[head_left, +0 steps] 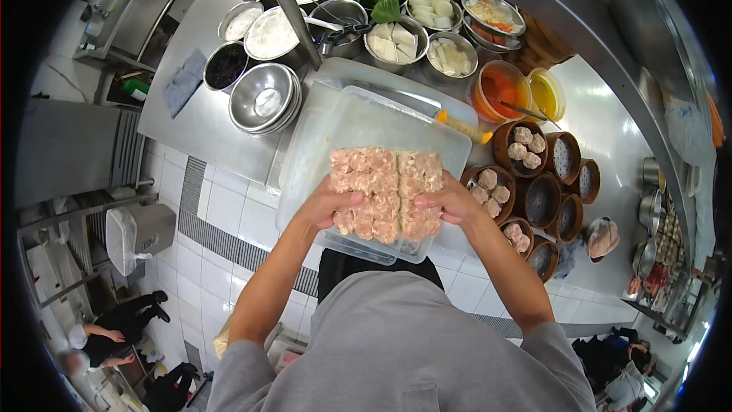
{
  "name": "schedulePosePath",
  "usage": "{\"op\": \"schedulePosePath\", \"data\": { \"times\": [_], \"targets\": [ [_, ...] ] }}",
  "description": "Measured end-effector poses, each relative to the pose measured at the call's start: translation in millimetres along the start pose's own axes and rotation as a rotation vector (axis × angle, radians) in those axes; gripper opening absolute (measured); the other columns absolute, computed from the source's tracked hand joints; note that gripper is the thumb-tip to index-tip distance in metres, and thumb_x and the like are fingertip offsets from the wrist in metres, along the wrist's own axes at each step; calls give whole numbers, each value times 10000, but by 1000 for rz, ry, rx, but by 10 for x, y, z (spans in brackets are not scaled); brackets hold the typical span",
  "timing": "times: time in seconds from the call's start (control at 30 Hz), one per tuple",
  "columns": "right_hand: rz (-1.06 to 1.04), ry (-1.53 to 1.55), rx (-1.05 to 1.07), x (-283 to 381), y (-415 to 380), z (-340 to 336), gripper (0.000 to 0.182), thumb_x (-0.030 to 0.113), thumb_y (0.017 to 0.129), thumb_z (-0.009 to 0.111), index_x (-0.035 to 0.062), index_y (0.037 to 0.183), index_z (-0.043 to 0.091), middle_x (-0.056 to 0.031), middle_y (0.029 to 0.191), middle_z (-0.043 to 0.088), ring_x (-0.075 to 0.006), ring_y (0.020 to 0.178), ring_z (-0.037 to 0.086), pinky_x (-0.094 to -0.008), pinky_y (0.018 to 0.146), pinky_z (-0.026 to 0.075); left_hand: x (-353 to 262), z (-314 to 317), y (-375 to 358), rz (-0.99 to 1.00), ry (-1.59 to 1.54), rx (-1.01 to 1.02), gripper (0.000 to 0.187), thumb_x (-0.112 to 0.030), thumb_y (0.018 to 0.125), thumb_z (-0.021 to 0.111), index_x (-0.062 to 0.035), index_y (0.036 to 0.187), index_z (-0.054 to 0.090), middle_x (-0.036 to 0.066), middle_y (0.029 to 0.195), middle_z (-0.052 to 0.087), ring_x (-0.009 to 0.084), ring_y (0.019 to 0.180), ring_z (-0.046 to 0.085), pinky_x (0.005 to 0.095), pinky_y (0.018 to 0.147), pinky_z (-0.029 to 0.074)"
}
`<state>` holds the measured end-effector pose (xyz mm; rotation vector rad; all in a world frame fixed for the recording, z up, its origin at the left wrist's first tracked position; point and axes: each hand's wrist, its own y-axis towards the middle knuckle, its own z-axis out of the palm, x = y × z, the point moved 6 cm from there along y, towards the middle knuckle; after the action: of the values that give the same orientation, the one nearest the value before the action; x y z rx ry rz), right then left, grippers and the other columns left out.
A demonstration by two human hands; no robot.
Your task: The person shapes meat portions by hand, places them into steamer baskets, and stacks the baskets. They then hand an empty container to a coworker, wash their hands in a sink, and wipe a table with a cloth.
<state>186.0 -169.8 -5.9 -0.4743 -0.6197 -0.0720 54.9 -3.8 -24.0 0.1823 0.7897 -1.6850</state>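
Pale pink raw meat dumplings, packed in tight rows with a gap right of the middle, are held in front of my body. My left hand grips their left side, thumb over the top and fingers hidden below. On the right side my right hand grips likewise, its thumb pointing inward. A clear plastic tub lies under and beyond the dumplings, on a whitish cutting board. Whether a tray carries the dumplings, I cannot tell. Just past the tub rests a knife with an orange-yellow handle.
Round steamer baskets, some with dumplings, stand at right. Behind them are tubs of orange sauce and yellow liquid. Stacked steel bowls sit left of the board. A metal post and shelf edge the far side.
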Motion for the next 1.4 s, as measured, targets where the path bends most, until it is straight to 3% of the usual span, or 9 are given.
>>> {"op": "schedulePosePath", "data": {
  "times": [0.2,0.4,0.47,0.5,0.57,0.7,0.93,1.1,1.4],
  "targets": [
    [-106,-593,-459,223,7,-32,528,57,748,850,-13,1218,620,-123,1092,702,-183,934,695,-336,847,570,-292,53,84,137,472,-264,689,-113,769,833,18,1355,496,129,1222,655,235,1080,665,361,940,537],
    [-183,-70,-608,0,-84,-319,424,10,793,780,-18,1180,610,-130,1103,701,-227,959,706,-387,867,580,-382,56,37,208,1263,-681,642,-153,774,847,-7,1310,526,108,1129,649,201,963,646,363,851,545],
    [-266,218,-450,-20,-87,-262,390,14,844,721,-14,1208,583,-133,1133,688,-252,1017,696,-415,931,560,-543,460,-179,810,1601,-714,686,-175,780,848,-31,1350,495,120,1201,586,195,1040,591,362,890,519],
    [-278,222,-466,-40,-87,-241,390,14,844,721,-14,1208,583,-133,1133,688,-252,1017,696,-415,931,560,-486,552,-198,810,1599,-692,686,-175,780,848,-31,1350,495,120,1201,586,195,1040,591,362,890,519],
    [-406,492,-296,-25,-29,-82,395,50,879,686,-13,1248,558,-135,1158,673,-255,1097,660,-425,973,534,-180,523,-69,442,671,-389,722,-175,792,843,-34,1383,453,126,1282,528,188,1163,537,361,960,486],
    [-532,500,-285,-134,19,76,395,86,895,683,-12,1257,559,-133,1183,662,-248,1132,632,-424,977,525,139,613,111,293,117,-293,555,-108,903,724,3,1380,463,94,1263,588,145,1086,582,296,920,503],
    [-284,17,-373,112,-303,-147,461,192,938,695,15,1325,517,-76,1224,626,-198,1093,629,-373,856,576,85,360,83,230,502,-311,411,-116,915,717,-19,1287,572,32,1116,682,87,966,635,242,764,498],
    [-164,-373,-377,237,-324,-54,534,303,933,719,35,1339,499,-67,1187,627,-173,1039,644,-347,736,611,135,638,86,163,294,-256,459,-105,902,727,-27,1314,539,55,1138,684,131,1027,646,256,813,510],
    [-309,-602,-713,238,-202,-244,486,467,947,670,-13,1019,662,-37,820,651,-95,757,556,-266,667,467,266,613,186,231,283,-353,537,10,835,754,7,1319,521,186,1129,695,212,997,700,309,864,558]
  ]
}}
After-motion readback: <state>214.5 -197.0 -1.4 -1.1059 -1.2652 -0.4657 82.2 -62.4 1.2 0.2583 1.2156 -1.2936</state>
